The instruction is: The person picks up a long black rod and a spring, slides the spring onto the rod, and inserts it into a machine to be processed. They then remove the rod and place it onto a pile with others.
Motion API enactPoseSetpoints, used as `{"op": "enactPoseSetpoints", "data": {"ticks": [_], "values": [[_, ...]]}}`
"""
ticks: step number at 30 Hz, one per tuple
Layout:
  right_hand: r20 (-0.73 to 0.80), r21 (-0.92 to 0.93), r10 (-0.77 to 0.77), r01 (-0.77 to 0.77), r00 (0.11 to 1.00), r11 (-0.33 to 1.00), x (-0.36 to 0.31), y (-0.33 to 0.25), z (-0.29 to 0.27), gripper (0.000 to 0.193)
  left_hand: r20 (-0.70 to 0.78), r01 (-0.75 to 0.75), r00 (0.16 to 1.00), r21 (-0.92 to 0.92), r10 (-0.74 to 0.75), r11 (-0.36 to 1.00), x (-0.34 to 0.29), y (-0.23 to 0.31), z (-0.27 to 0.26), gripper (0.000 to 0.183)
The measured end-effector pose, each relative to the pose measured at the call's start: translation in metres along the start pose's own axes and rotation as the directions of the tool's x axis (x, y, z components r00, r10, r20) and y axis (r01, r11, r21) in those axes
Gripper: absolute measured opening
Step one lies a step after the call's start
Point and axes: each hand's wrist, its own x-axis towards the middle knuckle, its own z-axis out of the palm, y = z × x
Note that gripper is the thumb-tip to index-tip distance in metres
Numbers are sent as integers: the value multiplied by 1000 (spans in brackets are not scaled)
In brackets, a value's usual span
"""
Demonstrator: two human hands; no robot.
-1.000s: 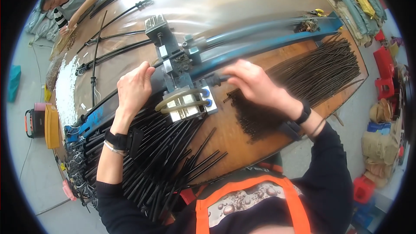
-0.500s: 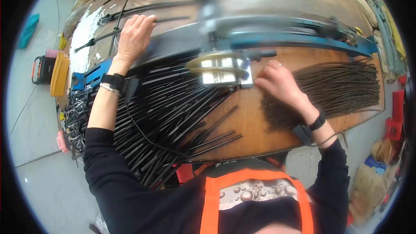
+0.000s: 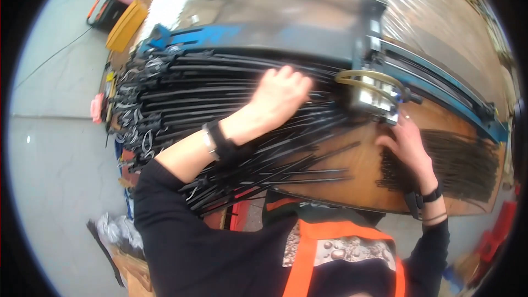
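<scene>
Two hands shifted: left hand now flat, open on black rods; right hand open beside metal fixture

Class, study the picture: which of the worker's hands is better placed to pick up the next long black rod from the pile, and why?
Probably the left hand: it already rests, fingers spread, on the pile of long black rods. The right hand is at the metal fixture, beside the short dark rods, away from that pile.

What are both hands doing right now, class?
Left hand: open, resting flat on the black rods.
Right hand: beside the metal fixture; grip cannot be told.
</scene>
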Motion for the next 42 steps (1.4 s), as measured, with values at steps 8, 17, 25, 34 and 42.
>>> {"op": "enactPoseSetpoints", "data": {"ticks": [8, 17, 25, 34, 42], "values": [[220, 217, 421, -465, 880, 858, -12, -16, -15, 16, -87, 60, 994, -63, -66, 996, -22, 1, -13, 22], [158, 386, 161, -211, 974, 898, 8, -14, -11, 23, -115, -231, 972, -336, 204, 913, 7, 46, -25, 15], [-203, 496, 264, -133, 943, 858, -35, 7, 11, 22, -60, -198, 980, -442, 191, 875, 56, 102, -25, 15], [-433, -299, -261, 136, 862, 944, -56, 45, -40, 44, 18, -302, 952, -108, 306, 947, 99, 154, -47, 13], [-709, -86, 149, -294, 689, 952, -112, 171, -108, 39, -333, -466, 818, 95, 469, 880, 218, 147, -107, 45]]}}
